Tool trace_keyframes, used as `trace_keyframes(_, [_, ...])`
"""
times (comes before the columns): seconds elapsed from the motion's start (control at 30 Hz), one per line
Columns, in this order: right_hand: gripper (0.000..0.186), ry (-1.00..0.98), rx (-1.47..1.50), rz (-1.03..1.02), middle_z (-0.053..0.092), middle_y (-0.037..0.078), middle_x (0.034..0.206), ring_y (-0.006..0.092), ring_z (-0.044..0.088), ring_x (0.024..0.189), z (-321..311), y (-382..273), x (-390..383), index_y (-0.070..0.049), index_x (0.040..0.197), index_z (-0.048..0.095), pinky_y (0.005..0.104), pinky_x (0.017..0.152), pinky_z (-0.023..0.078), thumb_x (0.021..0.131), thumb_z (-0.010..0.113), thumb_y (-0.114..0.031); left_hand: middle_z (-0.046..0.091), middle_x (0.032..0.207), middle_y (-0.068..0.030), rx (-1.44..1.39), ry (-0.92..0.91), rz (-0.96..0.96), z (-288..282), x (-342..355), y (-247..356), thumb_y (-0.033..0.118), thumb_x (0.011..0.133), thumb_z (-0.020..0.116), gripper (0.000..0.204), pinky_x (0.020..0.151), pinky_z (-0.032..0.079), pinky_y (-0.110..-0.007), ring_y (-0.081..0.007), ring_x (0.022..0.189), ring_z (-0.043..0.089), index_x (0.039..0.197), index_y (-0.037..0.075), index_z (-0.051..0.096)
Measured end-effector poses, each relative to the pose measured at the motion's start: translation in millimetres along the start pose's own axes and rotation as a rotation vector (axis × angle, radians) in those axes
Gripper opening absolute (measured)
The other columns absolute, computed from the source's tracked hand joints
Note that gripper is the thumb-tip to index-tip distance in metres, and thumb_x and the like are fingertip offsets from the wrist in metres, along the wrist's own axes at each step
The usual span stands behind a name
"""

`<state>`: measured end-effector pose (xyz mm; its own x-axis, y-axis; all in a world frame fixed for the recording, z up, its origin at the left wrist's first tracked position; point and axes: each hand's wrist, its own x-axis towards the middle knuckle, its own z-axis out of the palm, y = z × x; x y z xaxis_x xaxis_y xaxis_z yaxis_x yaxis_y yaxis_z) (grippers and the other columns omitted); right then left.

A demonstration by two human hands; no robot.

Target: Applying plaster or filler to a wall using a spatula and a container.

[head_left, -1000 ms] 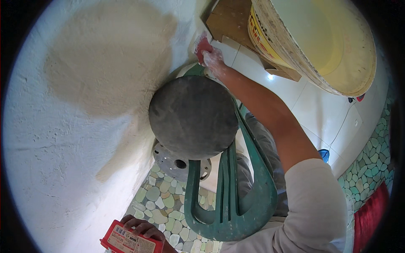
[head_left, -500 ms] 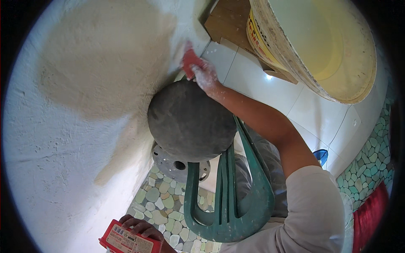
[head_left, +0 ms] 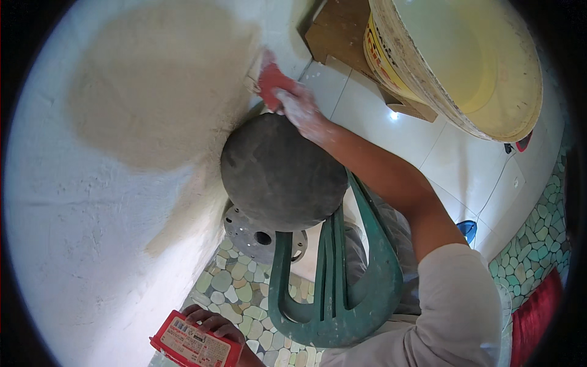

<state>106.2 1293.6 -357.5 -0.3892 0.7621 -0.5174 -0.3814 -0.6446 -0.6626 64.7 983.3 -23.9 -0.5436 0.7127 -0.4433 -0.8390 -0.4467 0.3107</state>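
My right hand [head_left: 298, 109], smeared with white, grips a flat red piece [head_left: 272, 85], perhaps a scraper, whose upper end is blurred. The hand is above the far edge of a dark grey round top [head_left: 282, 172], with the red piece close to the white wall [head_left: 92, 208]. At the lower edge, my left hand [head_left: 215, 323] has its fingers wrapped over a red tub [head_left: 194, 344] with a pale label. Large beige-brown patches [head_left: 159, 85] mark the wall's surface left of my right hand.
A green plastic chair [head_left: 367, 306] stands below the round top, beside a grey disc with holes [head_left: 251, 237]. A big yellowish bucket [head_left: 468, 61] is at the upper right near a brown cardboard piece [head_left: 339, 33]. Pebble-patterned floor [head_left: 251, 312] shows below.
The view has shifted slightly, so most things sit a little to the right. Against the round top, my right hand and the red piece have moved slightly left, toward the wall.
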Motion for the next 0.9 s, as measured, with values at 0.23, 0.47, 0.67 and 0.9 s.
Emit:
trace_keyframes(0.23, [0.019,-0.262,-0.048,-0.09,0.064,0.004,0.083,0.011,0.06,0.068,-18,-100,-101,-0.002,0.104,0.059,0.023,0.059,0.047,0.091,0.057,-0.015,0.05,0.128,-0.0092,-0.056,-0.072,-0.049,-15,-19,11,0.037,0.087,0.059,0.054,0.097,0.04,-0.043,-0.027,0.117,0.049,0.131,0.011,0.041])
trace_keyframes(0.47, [0.022,-0.58,-0.212,-0.096,0.066,0.007,0.084,0.0126,0.064,0.068,49,-222,-229,0.0,0.105,0.059,0.0215,0.056,0.047,0.089,0.06,-0.015,0.034,0.142,-0.0191,0.169,-0.152,0.074,-19,-15,17,0.056,0.089,0.036,0.07,0.105,0.028,-0.054,-0.0377,0.128,0.036,0.141,0.009,0.029])
trace_keyframes(0.67, [0.025,-0.766,-0.627,-0.076,0.065,0.005,0.08,0.0073,0.06,0.066,137,-221,-376,0.003,0.102,0.058,0.0208,0.054,0.046,0.087,0.062,-0.017,0.039,0.139,-0.0152,-0.04,-0.473,-0.117,-20,-25,31,0.058,0.088,0.038,0.071,0.104,0.031,-0.054,-0.0358,0.124,0.041,0.14,0.01,0.031])
trace_keyframes(0.9, [0.032,-0.869,-1.165,-0.463,0.058,0.004,0.08,0.0084,0.055,0.064,187,-120,-462,-0.001,0.11,0.051,0.027,0.056,0.044,0.082,0.066,-0.009,0.043,0.135,-0.0146,-0.194,-0.527,-0.142,-68,-67,58,0.056,0.09,0.039,0.066,0.104,0.033,-0.053,-0.0349,0.121,0.045,0.137,0.011,0.035])
